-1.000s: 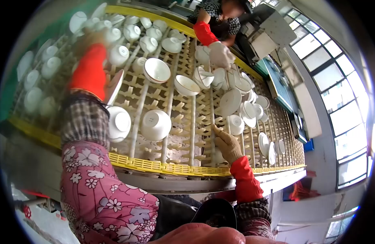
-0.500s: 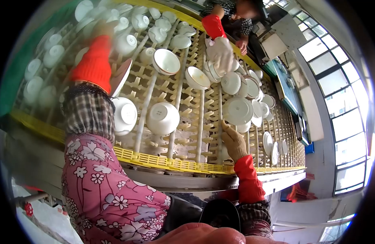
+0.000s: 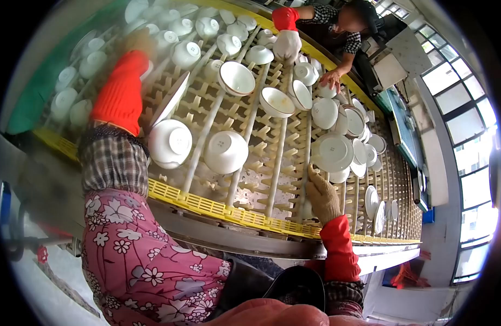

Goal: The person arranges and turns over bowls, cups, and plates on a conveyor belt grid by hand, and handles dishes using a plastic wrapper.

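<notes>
My left hand (image 3: 139, 44) reaches to the far left of the peg conveyor, among upturned white bowls. Steam and blur hide its fingers and anything in them. A plate (image 3: 170, 101) stands tilted beside my left forearm, with two large upturned bowls, one white bowl (image 3: 170, 144) and another bowl (image 3: 226, 152), nearer me. My right hand (image 3: 323, 196), in a tan glove, rests at the conveyor's near side with its fingers stretched out. Its fingertips are just below a white plate (image 3: 332, 152); whether they touch it I cannot tell.
The peg conveyor (image 3: 266, 182) has a yellow edge strip (image 3: 228, 213) along my side. Across it, a co-worker's white-gloved hand (image 3: 287, 46) and bare hand (image 3: 331, 80) are at the bowls. Small plates (image 3: 372, 201) stand on the right. A green curtain (image 3: 44, 95) hangs at left.
The view has shifted, so the dishes appear further right. The co-worker's gloved hand has drawn back from the bowls, and their bare hand has come onto them. My hands stay in similar places.
</notes>
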`<state>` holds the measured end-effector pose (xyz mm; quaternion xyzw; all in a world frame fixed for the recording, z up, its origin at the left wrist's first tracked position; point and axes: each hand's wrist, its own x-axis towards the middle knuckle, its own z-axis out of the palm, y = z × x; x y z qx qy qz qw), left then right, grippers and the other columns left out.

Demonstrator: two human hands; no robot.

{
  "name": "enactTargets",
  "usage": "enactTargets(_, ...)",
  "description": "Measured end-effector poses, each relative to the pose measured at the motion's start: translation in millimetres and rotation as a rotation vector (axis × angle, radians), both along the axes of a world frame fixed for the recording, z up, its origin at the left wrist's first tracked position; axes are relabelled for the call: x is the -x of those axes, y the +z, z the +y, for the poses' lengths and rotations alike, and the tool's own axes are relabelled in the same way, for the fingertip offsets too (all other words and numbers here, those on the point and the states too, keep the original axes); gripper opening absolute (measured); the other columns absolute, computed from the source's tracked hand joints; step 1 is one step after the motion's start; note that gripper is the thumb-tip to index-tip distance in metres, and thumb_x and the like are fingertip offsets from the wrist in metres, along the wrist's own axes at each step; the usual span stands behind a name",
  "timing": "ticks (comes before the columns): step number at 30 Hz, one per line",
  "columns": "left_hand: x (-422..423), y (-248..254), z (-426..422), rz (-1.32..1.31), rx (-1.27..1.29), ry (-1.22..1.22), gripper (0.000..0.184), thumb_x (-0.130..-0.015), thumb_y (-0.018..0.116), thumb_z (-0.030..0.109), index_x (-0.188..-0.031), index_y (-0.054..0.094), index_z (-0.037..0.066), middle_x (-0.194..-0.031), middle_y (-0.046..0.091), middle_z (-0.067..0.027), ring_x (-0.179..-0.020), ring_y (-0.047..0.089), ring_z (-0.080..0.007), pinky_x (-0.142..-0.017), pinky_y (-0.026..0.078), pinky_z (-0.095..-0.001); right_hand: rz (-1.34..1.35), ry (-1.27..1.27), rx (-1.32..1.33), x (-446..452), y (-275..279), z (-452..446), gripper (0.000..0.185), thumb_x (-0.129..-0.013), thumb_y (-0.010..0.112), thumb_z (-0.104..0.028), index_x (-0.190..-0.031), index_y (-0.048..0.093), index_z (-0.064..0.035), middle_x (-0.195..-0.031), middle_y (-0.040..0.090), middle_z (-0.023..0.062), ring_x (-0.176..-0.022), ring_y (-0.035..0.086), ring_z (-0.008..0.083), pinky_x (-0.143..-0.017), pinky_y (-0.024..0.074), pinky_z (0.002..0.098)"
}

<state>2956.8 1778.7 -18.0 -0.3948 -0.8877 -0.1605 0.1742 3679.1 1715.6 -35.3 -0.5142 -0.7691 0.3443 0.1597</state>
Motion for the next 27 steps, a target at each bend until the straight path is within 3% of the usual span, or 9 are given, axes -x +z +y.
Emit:
enactTargets(2,-43.2,33.5,-17.4,-0.007,-0.074,-0.009,0.067,-0.100,0.072,0.051,-0.155,0.068,0.014,-0.150,0.072,-0.0210,-0.135,0.068,-0.0437,-0.117,0.052,-0.0507,0.021,0.042,-0.050,-1.0,-3.2,1.7,0.055,-0.109,0.063,-0.020,-0.161,0.061,-0.0013,-0.094,0.071,0.0168,-0.081,0.069,0.0240,-0.076,0.0554,0.0394)
enactTargets(8,-193.2,110.3,-18.9,-0.058,0.073,-0.754,0.086,-0.093,0.077,0.066,-0.159,0.065,0.013,-0.144,0.075,-0.0233,-0.134,0.069,-0.0434,-0.118,0.051,-0.0472,-0.020,0.145,-0.138,-11.3,-11.0,7.9,0.058,-0.107,0.064,-0.020,-0.161,0.059,-0.0005,-0.099,0.073,0.0196,-0.086,0.073,0.0273,-0.080,0.0575,0.0404)
enactTargets(9,-218.4,89.6,-5.6,0.157,-0.008,-0.929,0.081,-0.085,0.090,0.057,-0.143,0.073,0.002,-0.130,0.079,-0.0252,-0.125,0.073,-0.0422,-0.107,0.057,-0.0499,-0.036,0.166,-0.154,-11.2,-9.0,8.9,0.058,-0.106,0.065,-0.020,-0.161,0.059,-0.0001,-0.101,0.074,0.0202,-0.089,0.074,0.0286,-0.082,0.0585,0.0405)
enactTargets(12,-322.0,98.8,-11.3,0.317,0.772,-0.756,0.061,-0.087,0.086,0.062,-0.120,0.084,0.011,-0.110,0.083,-0.0166,-0.109,0.079,-0.0372,-0.096,0.059,-0.0539,-0.010,0.193,-0.128,-11.5,-2.3,4.5,0.059,-0.105,0.069,-0.020,-0.159,0.060,0.0009,-0.111,0.078,0.0220,-0.100,0.078,0.0328,-0.090,0.0608,0.0412)
enactTargets(17,-294.4,-17.7,22.5,0.363,0.338,-0.571,0.037,-0.100,0.075,0.047,-0.115,0.087,0.015,-0.108,0.084,-0.0193,-0.107,0.080,-0.0365,-0.096,0.060,-0.0535,0.008,0.265,-0.270,-20.7,2.3,-0.1,0.059,-0.101,0.079,-0.021,-0.153,0.064,0.0013,-0.131,0.078,0.0226,-0.120,0.076,0.0390,-0.101,0.0614,0.0433)
enactTargets(21,-265.6,19.3,4.7,-0.339,0.003,-0.603,0.042,-0.101,0.074,0.046,-0.118,0.083,0.009,-0.120,0.080,-0.0199,-0.112,0.076,-0.0386,-0.098,0.058,-0.0510,0.103,0.295,-0.520,-39.1,-2.1,15.0,0.060,-0.093,0.089,-0.016,-0.148,0.070,-0.0038,-0.140,0.076,0.0218,-0.124,0.074,0.0416,-0.105,0.0601,0.0478)
enactTargets(23,-239.6,46.1,-13.5,0.203,0.161,-0.840,0.042,-0.103,0.073,0.045,-0.122,0.080,0.008,-0.126,0.077,-0.0189,-0.115,0.075,-0.0358,-0.096,0.058,-0.0469,0.099,0.186,-0.727,-46.1,9.6,29.8,0.067,-0.088,0.094,-0.017,-0.149,0.069,-0.0050,-0.137,0.076,0.0242,-0.125,0.075,0.0423,-0.106,0.0605,0.0485)
enactTargets(25,-245.0,46.9,-29.8,-1.042,-0.304,-0.756,0.030,-0.104,0.069,0.033,-0.129,0.077,0.019,-0.105,0.079,-0.0209,-0.103,0.076,-0.0419,-0.088,0.057,-0.0511,0.127,0.111,-0.841,-55.2,30.5,50.8,0.068,-0.089,0.093,-0.017,-0.150,0.068,-0.0030,-0.138,0.076,0.0246,-0.125,0.076,0.0409,-0.106,0.0605,0.0472)
enactTargets(27,-205.2,36.1,-18.6,0.150,0.117,-0.810,0.032,-0.104,0.070,0.037,-0.127,0.079,0.015,-0.103,0.081,-0.0189,-0.103,0.076,-0.0411,-0.088,0.058,-0.0524,0.157,-0.021,-0.814,-64.0,39.6,78.2,0.066,-0.092,0.090,-0.020,-0.150,0.067,-0.0010,-0.141,0.075,0.0263,-0.126,0.076,0.0418,-0.108,0.0600,0.0461)
